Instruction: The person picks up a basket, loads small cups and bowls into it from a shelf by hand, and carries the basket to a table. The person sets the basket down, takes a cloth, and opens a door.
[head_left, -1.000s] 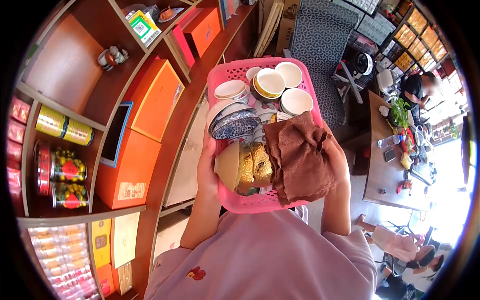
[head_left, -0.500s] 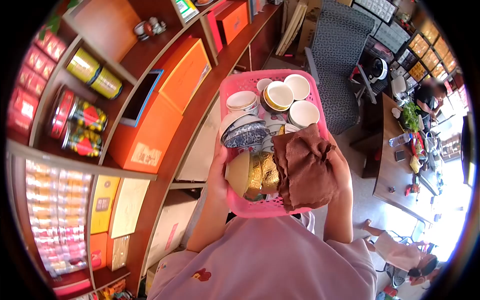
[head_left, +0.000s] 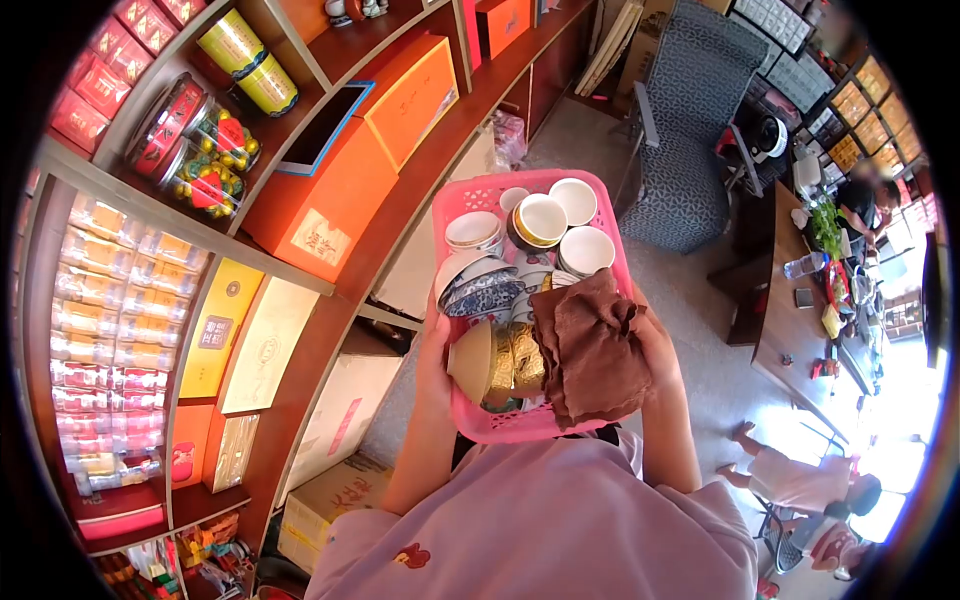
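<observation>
A pink plastic basket (head_left: 515, 432) is held in front of my chest. My left hand (head_left: 433, 355) is closed on its left side, the fingers mostly hidden beneath. On the opposite side my right hand (head_left: 658, 352) grips the basket, its thumb beside a folded brown cloth (head_left: 592, 350). The cloth lies over the front right corner and covers some of the contents. White cups (head_left: 574, 203) stand at the far end. Stacked blue-patterned bowls (head_left: 484, 295) lean along the left. Nearer me are a tan bowl (head_left: 470, 362) and gold textured cups (head_left: 527, 362) on their sides.
Shelves with orange boxes (head_left: 315, 225), tins (head_left: 250, 65) and jars rise on my left. A cardboard box (head_left: 325, 505) sits on the floor below. Ahead is a grey office chair (head_left: 685, 140). To the right stands a wooden desk (head_left: 775, 330), with two people beyond it.
The basket sits slightly lower and further left in view, still in both hands. My view has shifted, showing more floor around the chair and a cardboard box at lower left.
</observation>
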